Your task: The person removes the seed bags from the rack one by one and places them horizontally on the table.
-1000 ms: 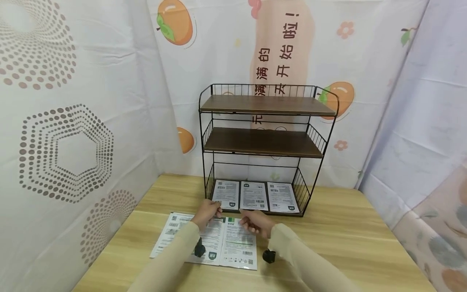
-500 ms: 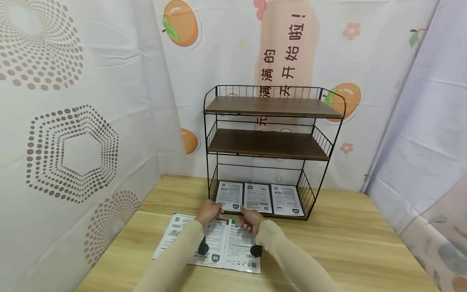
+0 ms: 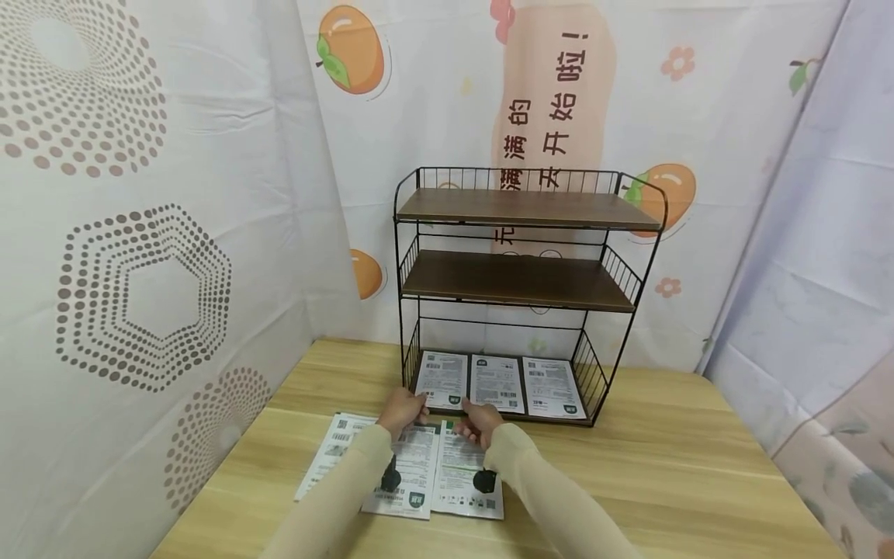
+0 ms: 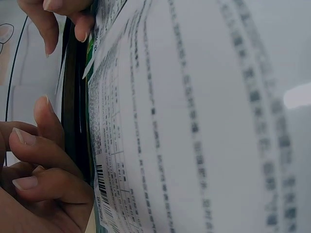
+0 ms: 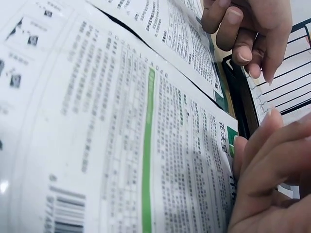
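Three flat white printed packets lie side by side on the shelf rack's bottom tier: a left packet (image 3: 444, 374), a middle packet (image 3: 497, 382) and a right packet (image 3: 552, 387). My left hand (image 3: 401, 411) is at the left packet's front left corner, thumb reaching over the tier's front edge. At that packet's front right corner is my right hand (image 3: 482, 423), its thumb tip right at the corner. In the right wrist view, the left hand's fingers (image 5: 235, 36) hang loosely bent, and the right hand (image 5: 274, 179) is also loosely bent beside the green-cornered packet (image 5: 189, 160).
The black wire rack (image 3: 403, 326) has a brown middle shelf (image 3: 517, 279) and top shelf (image 3: 527, 207) above the hands. More printed packets (image 3: 466, 485) lie overlapping on the wooden table (image 3: 670, 466) under the forearms. A printed curtain (image 3: 447, 93) hangs behind.
The right hand has moved left and inward, its thumb coming to the left packet's front right corner. The left hand stays at the front left corner. The head view has shifted slightly.
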Tool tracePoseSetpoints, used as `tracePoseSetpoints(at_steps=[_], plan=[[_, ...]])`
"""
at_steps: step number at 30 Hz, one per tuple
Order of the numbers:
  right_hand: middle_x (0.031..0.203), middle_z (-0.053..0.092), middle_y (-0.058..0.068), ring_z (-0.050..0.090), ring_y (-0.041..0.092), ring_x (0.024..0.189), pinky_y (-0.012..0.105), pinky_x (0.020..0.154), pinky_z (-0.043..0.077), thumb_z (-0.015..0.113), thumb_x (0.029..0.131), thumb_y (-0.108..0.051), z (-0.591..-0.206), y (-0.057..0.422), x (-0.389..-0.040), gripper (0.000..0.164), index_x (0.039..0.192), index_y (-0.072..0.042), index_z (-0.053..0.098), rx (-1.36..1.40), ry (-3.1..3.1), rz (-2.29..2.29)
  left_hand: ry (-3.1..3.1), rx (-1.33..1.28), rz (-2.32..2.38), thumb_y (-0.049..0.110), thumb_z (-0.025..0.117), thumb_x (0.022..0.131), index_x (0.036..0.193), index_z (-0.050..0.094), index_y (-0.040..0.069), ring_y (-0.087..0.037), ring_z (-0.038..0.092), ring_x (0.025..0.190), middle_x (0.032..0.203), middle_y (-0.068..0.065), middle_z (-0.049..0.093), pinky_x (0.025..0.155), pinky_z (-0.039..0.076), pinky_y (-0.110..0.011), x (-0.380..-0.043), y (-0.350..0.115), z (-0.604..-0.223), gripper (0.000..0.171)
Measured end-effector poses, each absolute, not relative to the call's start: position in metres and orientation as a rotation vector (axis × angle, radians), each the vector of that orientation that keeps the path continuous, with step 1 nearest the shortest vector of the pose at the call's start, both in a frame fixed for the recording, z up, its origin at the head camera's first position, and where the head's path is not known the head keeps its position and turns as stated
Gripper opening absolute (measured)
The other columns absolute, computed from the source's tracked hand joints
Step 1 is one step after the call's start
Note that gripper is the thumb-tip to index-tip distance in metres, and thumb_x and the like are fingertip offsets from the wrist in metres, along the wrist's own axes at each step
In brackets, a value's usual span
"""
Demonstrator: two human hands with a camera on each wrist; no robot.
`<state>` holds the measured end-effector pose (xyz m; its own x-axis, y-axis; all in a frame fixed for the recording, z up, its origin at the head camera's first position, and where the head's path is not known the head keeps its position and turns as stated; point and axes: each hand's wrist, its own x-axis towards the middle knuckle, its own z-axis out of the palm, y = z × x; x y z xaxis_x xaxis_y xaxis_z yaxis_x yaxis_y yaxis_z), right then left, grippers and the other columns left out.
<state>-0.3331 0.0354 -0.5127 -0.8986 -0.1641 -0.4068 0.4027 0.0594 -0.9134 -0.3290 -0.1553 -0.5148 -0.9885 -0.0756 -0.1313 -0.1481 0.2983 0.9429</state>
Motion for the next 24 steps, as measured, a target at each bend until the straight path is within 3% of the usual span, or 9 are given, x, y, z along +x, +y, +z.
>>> tracePoseSetpoints(at_steps=[5,12,19,24], plan=[[0.062,0.062,0.004,0.042,0.001,0.043,0.013,0.041,0.036,0.049,0.111,-0.03,-0.521,0.032,-0.338,0.053,0.141,0.014,0.043,0.292,1.934,-1.952,2.512,-0.228,1.789,0.016,0.054,0.106,0.08,0.068,0.001,-0.011,0.048,0.053,0.069,-0.008,0.067,0.048,0.038,-0.022,-0.331,-0.157,-0.52,0.033],[0.061,0.062,0.004,0.042,0.002,0.042,0.014,0.039,0.037,0.052,0.11,-0.02,-0.522,0.029,-0.338,0.044,0.131,0.017,0.047,0.286,1.924,-1.971,2.509,-0.201,1.795,0.017,0.054,0.107,0.084,0.068,-0.003,-0.011,0.048,0.052,0.067,-0.007,0.066,0.046,0.037,-0.022,-0.33,-0.16,-0.519,0.034],[0.065,0.063,0.005,0.042,0.002,0.043,0.015,0.041,0.038,0.053,0.108,-0.015,-0.51,0.026,-0.337,0.051,0.146,0.015,0.036,0.284,1.88,-1.981,2.529,-0.223,1.775,0.016,0.056,0.106,0.083,0.069,-0.002,-0.009,0.044,0.048,0.065,-0.007,0.066,0.044,0.036,-0.022,-0.33,-0.16,-0.518,0.032],[0.067,0.063,0.004,0.043,0.001,0.045,0.014,0.042,0.039,0.055,0.107,-0.008,-0.516,0.021,-0.338,0.04,0.137,0.017,0.046,0.29,1.831,-2.072,2.519,-0.204,1.779,0.016,0.057,0.105,0.081,0.07,-0.002,-0.009,0.045,0.047,0.064,-0.008,0.067,0.043,0.035,-0.022,-0.331,-0.157,-0.522,0.032]])
